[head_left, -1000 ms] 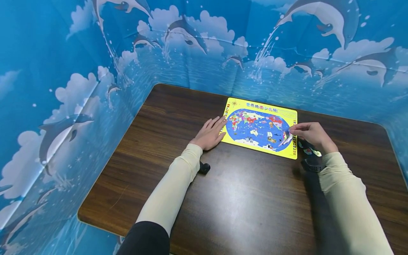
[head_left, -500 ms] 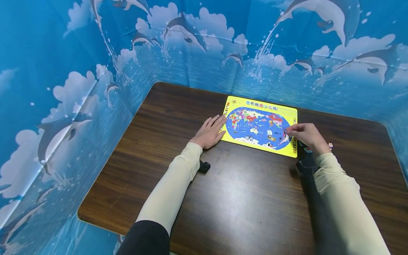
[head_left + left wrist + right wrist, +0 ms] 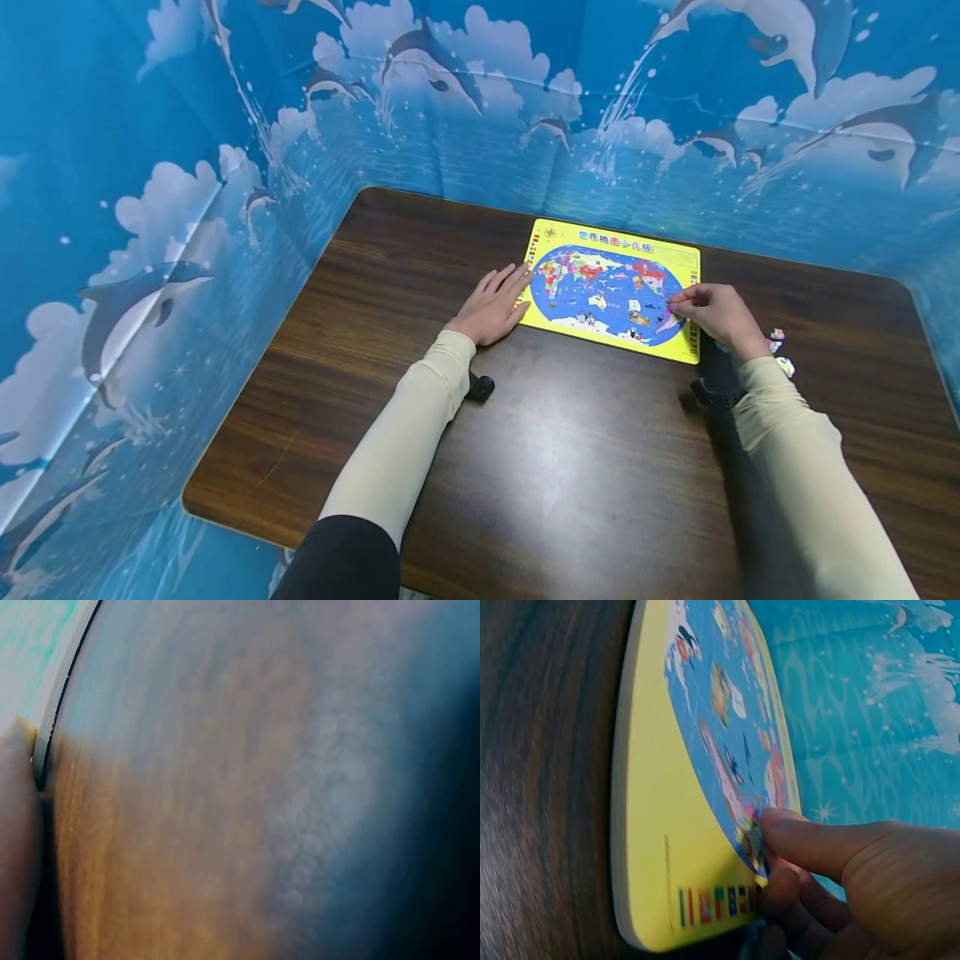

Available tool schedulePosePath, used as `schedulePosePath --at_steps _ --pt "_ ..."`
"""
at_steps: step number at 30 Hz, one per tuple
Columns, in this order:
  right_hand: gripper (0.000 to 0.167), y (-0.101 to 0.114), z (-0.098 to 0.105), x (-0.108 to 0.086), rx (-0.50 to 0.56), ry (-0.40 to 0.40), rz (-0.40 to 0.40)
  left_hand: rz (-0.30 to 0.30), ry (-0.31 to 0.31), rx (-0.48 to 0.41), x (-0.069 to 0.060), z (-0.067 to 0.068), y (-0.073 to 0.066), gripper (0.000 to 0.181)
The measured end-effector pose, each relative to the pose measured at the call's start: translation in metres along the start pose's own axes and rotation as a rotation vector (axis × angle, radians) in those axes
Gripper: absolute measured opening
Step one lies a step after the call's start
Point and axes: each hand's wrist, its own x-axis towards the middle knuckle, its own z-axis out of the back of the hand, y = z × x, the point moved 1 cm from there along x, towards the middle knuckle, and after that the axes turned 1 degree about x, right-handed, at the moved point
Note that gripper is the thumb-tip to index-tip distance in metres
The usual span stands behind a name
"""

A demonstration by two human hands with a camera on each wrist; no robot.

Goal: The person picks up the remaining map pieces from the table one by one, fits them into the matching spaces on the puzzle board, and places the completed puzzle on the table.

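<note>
A yellow-bordered world map puzzle board [image 3: 675, 254] lies near the back of the table. My left hand [image 3: 491, 306] is spread flat beside it, fingertips resting on its left border. In the left wrist view, a blurred finger [image 3: 16, 825] meets the board's dark edge [image 3: 56, 701]. Above the right end of the map, my right hand [image 3: 716, 315] pinches a small colourful puzzle piece [image 3: 754, 841] between thumb and fingers. The piece is partly hidden by the fingertips; I cannot tell whether it sits in the board or just over it.
Loose puzzle pieces [image 3: 777, 338] lie on the dark wooden table [image 3: 360, 283], right of my right wrist and partly behind it. A blue dolphin-print curtain [image 3: 495, 158] stands behind the table. Black wrist gear [image 3: 481, 387] shows beneath the left sleeve.
My right hand has shifted slightly left over the map with the piece, uncovering loose pieces beside the wrist. The left hand has stayed on the board's edge.
</note>
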Motion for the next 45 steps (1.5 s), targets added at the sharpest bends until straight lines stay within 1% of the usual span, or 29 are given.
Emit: schedulePosePath --at_steps 4,10,15,18,22,25,29,32,37,40,43,45 --pt "0.045 -0.002 0.002 0.0 -0.007 0.01 0.007 -0.002 0.003 -0.002 0.0 0.001 0.0 0.063" --pt "0.046 0.001 0.003 -0.001 -0.05 0.04 0.047 -0.001 0.001 0.016 0.0 0.002 0.0 0.063" --pt "0.043 0.001 0.0 0.001 -0.104 0.016 0.065 -0.003 0.001 0.018 -0.002 0.004 -0.002 0.063" --pt "0.041 0.002 -0.001 0.001 -0.132 -0.008 0.068 -0.003 0.002 0.012 -0.001 0.003 -0.001 0.063" --pt "0.045 0.004 -0.001 0.001 -0.173 -0.017 0.055 -0.004 0.0 0.007 0.001 0.001 0.002 0.063" --pt "0.045 0.006 0.003 0.0 -0.187 0.023 0.061 -0.007 -0.001 -0.002 0.001 -0.001 0.003 0.062" --pt "0.035 0.006 0.01 -0.001 -0.175 0.123 0.091 -0.014 -0.003 -0.012 0.001 0.0 0.002 0.062" --pt "0.031 0.006 0.011 -0.002 -0.157 0.159 0.096 -0.017 -0.011 -0.011 0.001 0.001 0.002 0.062" --pt "0.031 0.005 0.006 0.0 -0.154 0.124 0.096 -0.012 -0.012 -0.016 0.002 0.001 0.003 0.062" --pt "0.035 0.004 0.005 0.0 -0.174 0.101 0.107 -0.01 -0.011 -0.018 0.002 0.0 0.004 0.062" --pt "0.041 0.001 0.009 -0.004 -0.184 0.076 0.122 -0.011 -0.012 -0.012 0.002 -0.001 0.004 0.062" --pt "0.044 -0.004 0.014 -0.007 -0.177 0.044 0.125 -0.013 -0.01 -0.007 0.002 -0.002 0.003 0.062"
